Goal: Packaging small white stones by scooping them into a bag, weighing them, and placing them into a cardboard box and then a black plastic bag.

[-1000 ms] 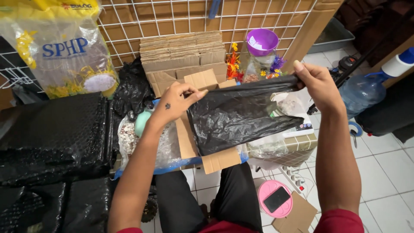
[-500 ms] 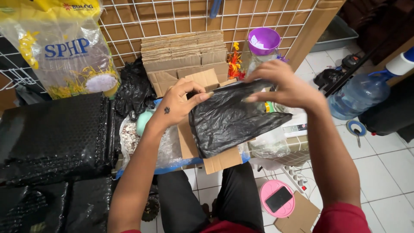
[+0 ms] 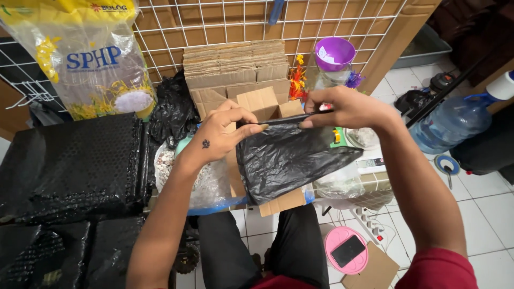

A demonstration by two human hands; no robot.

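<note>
1. At far left a clear and yellow printed plastic sack (image 3: 91,59) of white grains leans against a white wire grid panel (image 3: 225,21).
2. Below it lie dark sheets of black bubble wrap (image 3: 69,166), stacked and folded.
3. A crumpled black plastic bundle (image 3: 171,112) sits just right of the sack, beside a stack of flat brown corrugated cardboard (image 3: 235,64).
4. The left hand (image 3: 217,136) is closed, thumb and fingers pinching the left end of the top edge of a thin, crinkled black plastic bag (image 3: 286,158).
5. That bag hangs in the middle of the view, between both hands, above an open cardboard box (image 3: 267,107) and a clear bag of small pale pebbles (image 3: 201,182).
6. The right hand (image 3: 345,107) is closed too, gripping the bag's top edge at its right end, so the rim is drawn taut between the hands.
7. Behind the right hand stands a purple plastic cup (image 3: 334,52) next to orange artificial flowers (image 3: 296,80).
8. Low on the tiled floor, a round pink lid (image 3: 347,250) carries a black phone.
9. At far right a large blue-tinted water jug (image 3: 455,120) lies tilted.
</note>
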